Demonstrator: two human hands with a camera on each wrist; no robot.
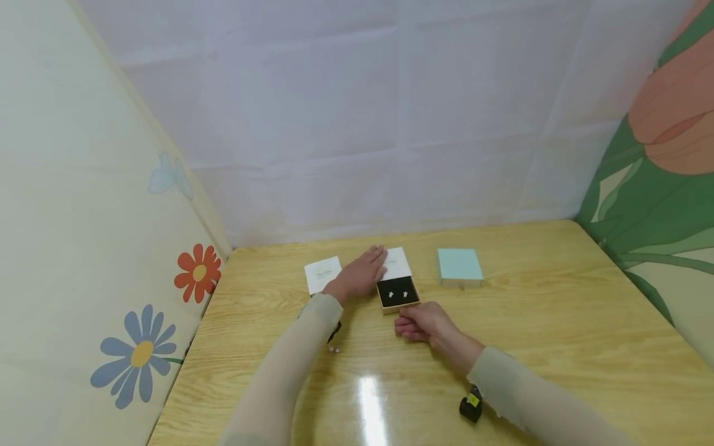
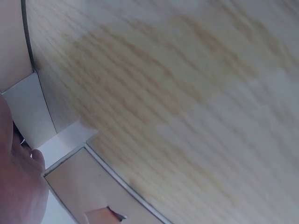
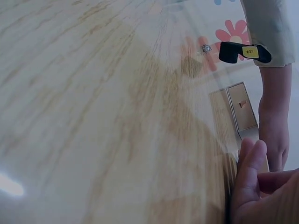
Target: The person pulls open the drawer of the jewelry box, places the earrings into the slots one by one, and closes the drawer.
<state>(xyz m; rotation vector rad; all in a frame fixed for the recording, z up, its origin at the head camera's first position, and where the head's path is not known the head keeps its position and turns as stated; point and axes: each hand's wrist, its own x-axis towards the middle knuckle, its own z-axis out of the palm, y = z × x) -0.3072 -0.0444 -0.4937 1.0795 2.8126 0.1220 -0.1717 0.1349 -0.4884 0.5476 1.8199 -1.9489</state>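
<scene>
A small jewelry box lies mid-table in the head view, its white sleeve (image 1: 398, 265) at the back and its drawer (image 1: 395, 310) pulled out toward me. Two small silvery earrings (image 1: 391, 294) sit on the drawer's black pad (image 1: 398, 285). My left hand (image 1: 359, 274) rests along the sleeve's left edge with fingers stretched out. With thumb and fingers my right hand (image 1: 426, 322) pinches the drawer's front edge; the other fingers are curled. Beneath my left wrist is a second white-topped box (image 1: 322, 273), whose front with a small pull tab (image 2: 100, 216) shows in the left wrist view.
A pale teal box (image 1: 460, 266) stands to the right of the drawer. Tiny shiny pieces (image 1: 333, 349) lie on the wooden table (image 1: 379, 353) near my left forearm. Fabric hangs behind the table and along its left and right sides.
</scene>
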